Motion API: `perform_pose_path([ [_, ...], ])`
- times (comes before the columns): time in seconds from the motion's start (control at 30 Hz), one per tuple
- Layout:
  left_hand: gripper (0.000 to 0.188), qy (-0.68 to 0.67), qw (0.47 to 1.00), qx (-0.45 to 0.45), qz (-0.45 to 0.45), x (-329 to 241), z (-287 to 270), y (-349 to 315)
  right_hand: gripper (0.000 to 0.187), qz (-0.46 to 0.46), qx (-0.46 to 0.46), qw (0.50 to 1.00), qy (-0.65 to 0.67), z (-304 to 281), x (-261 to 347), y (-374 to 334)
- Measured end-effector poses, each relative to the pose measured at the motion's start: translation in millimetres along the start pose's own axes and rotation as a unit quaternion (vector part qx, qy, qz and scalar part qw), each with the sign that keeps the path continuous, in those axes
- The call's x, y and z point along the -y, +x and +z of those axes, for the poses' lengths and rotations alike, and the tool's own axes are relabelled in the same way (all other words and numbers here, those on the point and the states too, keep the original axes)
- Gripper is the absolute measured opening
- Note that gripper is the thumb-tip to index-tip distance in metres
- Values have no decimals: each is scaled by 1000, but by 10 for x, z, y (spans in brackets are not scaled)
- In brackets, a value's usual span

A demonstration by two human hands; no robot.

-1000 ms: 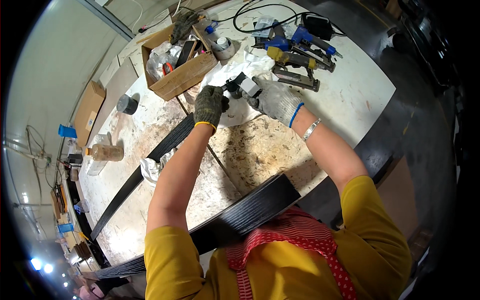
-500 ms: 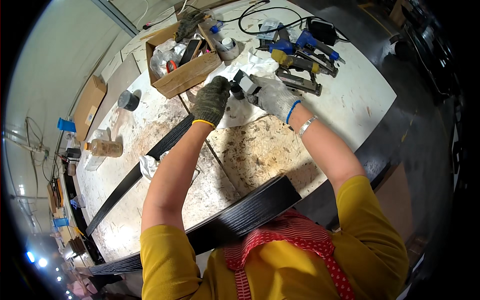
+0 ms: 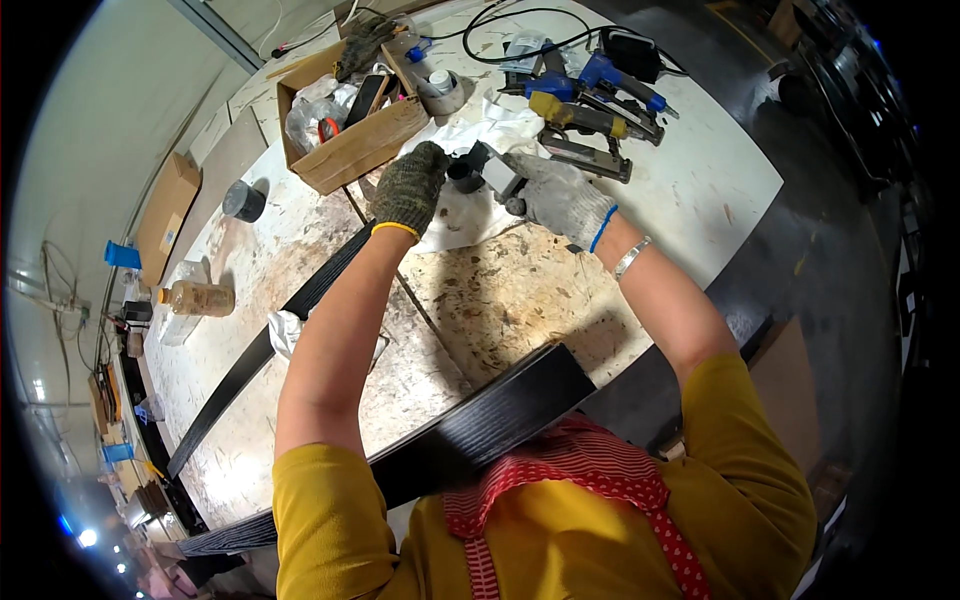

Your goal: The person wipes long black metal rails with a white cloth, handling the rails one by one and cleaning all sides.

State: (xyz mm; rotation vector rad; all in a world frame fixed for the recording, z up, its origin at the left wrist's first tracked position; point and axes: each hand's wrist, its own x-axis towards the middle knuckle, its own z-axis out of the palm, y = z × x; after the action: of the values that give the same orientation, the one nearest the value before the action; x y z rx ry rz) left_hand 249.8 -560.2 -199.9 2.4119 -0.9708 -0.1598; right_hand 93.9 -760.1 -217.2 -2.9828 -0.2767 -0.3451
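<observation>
- Across most of the view lies the surface [image 3: 520,300], a pale, stained and scuffed work top with a seam running down its middle.
- Along its near edge, close to the person's chest, rests a long black grained board [image 3: 470,435]; a second, thinner black strip [image 3: 255,360] lies slanted on the left half, passing under the left forearm.
- At the far side stands an open cardboard box [image 3: 350,150] filled with bags and small tools — just left of the hands.
- To the right of the box sit power tools [image 3: 590,105], blue, yellow and black, with a black cable looping behind them.
- White crumpled cloth [image 3: 490,125] lies between the box and the tools, beyond the hands.
- The left hand [image 3: 408,188], in a dark knit glove with a yellow cuff, is curled closed against a small black round part [image 3: 465,175].
- The right hand [image 3: 560,198], in a white glove with a blue cuff, is closed around a small grey and black block [image 3: 500,172] that meets the round part — both are held just above the surface, between the two hands.
- Far left stand a clear bottle of amber liquid [image 3: 198,297] and a dark roll of tape [image 3: 243,201].
</observation>
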Motion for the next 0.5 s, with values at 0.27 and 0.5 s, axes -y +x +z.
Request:
perform_pose_path([
  [0.27,22,77,993,-55,77,-66,-58,29,36,284,-85,674,676,30,19,265],
  [0.5,20,61,989,-82,109,-148,-87,20,55,330,-25,858,393,-48,182,603],
])
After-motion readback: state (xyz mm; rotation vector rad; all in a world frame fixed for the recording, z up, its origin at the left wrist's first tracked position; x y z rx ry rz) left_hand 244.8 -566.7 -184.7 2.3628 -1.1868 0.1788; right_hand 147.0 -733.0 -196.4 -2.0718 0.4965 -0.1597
